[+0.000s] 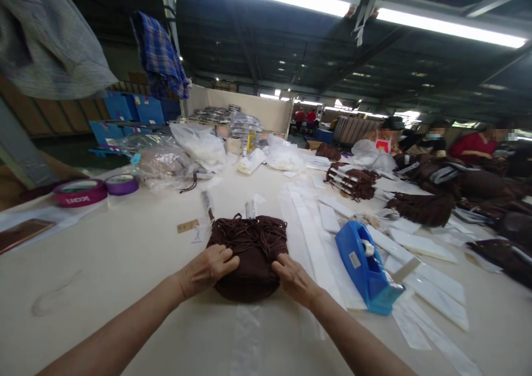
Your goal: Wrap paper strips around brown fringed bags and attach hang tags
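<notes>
A dark brown fringed bag (249, 273) lies on the pale table in front of me, its strands bunched across the upper part. My left hand (211, 268) grips its left side with curled fingers. On the opposite edge, my right hand (293, 276) pinches the bag's right side. A tan tag (188, 226) lies beside the bag's upper left corner, near a strap end wrapped in clear plastic (206, 203). Another plastic-wrapped piece (250, 209) sticks up behind the bag's top edge.
A blue tape dispenser (366, 265) stands to the right among white strips and flat white packs (440, 298). Stacked brown fringed pieces (351, 180) lie farther back. Tape rolls (81, 192) and a phone-like flat object (25, 235) are at left. Plastic bags (199, 146) line the back; people sit at right.
</notes>
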`<state>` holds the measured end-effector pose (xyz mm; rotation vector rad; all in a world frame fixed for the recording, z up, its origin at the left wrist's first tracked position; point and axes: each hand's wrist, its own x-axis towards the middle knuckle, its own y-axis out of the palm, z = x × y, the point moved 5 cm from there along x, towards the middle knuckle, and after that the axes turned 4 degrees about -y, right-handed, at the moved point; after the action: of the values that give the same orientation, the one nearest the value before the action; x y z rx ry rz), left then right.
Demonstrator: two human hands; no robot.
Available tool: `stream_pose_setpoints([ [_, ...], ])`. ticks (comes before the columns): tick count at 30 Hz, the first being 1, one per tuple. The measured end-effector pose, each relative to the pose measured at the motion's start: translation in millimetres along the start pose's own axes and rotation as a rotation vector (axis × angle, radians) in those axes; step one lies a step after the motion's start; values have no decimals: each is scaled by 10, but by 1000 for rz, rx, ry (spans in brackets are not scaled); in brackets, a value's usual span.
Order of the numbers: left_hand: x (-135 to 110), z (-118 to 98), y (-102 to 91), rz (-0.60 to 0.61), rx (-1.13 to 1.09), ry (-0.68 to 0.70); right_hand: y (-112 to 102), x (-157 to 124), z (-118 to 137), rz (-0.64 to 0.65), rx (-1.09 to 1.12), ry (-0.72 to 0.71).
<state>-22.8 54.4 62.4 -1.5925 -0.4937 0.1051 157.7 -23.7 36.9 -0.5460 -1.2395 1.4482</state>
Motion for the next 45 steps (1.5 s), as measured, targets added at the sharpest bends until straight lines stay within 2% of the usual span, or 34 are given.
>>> stream_pose_setpoints([
  [4,-97,172,-60,-87,-113,-149,-48,-68,-78,-119,55,73],
  [7,-198,347,-88,-196,-248,-329,-103,-111,-113,-218,103,138],
  [10,-316,480,-31,-285,-443,-520,-137,-184,-155,-375,144,236],
  [13,-422,513,73,-297,-671,-673,-75,-280,-271,-513,443,432],
  [15,-472,482,121,-292,-806,-727,28,-302,-316,-506,686,519],
  [17,-512,451,137,-327,-894,-765,93,-293,-312,-488,819,547],
  [22,-566,471,209,-535,-933,-875,89,-248,-268,-576,977,605],
  [25,-568,520,305,-606,-936,-952,64,-230,-260,-611,1028,635],
  [28,-552,560,328,-618,-938,-979,48,-246,-285,-642,1020,666],
  [34,-576,539,192,-631,-841,-943,33,-355,-326,-716,839,673],
  [45,-596,500,287,-558,-712,-830,189,-516,-322,-571,539,568],
])
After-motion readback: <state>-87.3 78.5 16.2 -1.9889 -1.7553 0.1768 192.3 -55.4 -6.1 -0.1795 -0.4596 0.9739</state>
